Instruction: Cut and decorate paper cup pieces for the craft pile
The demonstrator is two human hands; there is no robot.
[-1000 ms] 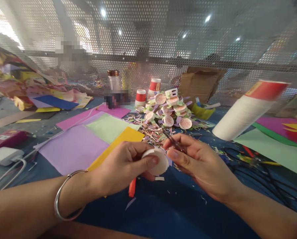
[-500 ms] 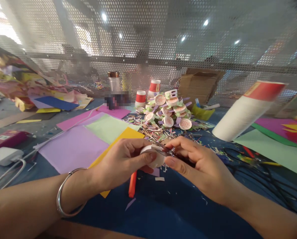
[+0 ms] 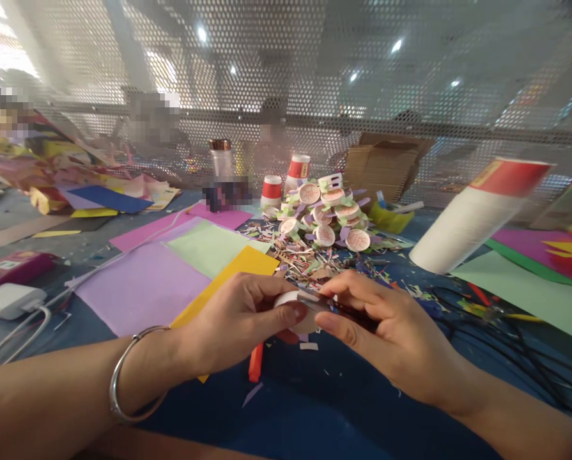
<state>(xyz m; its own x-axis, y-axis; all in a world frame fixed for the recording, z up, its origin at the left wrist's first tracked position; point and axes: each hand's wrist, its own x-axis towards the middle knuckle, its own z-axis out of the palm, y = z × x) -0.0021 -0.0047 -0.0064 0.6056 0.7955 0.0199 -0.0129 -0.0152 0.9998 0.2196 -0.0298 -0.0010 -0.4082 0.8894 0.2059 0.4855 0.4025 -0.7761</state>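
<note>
My left hand pinches a small white curved piece, which looks like part of a paper cup, between thumb and fingers. My right hand is closed around a dark-handled cutting tool. Its metal blade lies against the white piece; whether it is a knife or scissors I cannot tell. Beneath my left fingers lies an orange-red stick-like object, its upper end hidden. Just beyond my hands, paper scraps spread below a heap of decorated cup bottoms.
Purple paper, green paper and yellow paper lie to the left. A long stack of paper cups leans at the right, near black cables. A white charger sits far left; cardboard stands behind.
Both hands have dipped slightly with the white piece. The tool in my right hand has turned a little, and its blade now lies flatter across the piece's edge.
</note>
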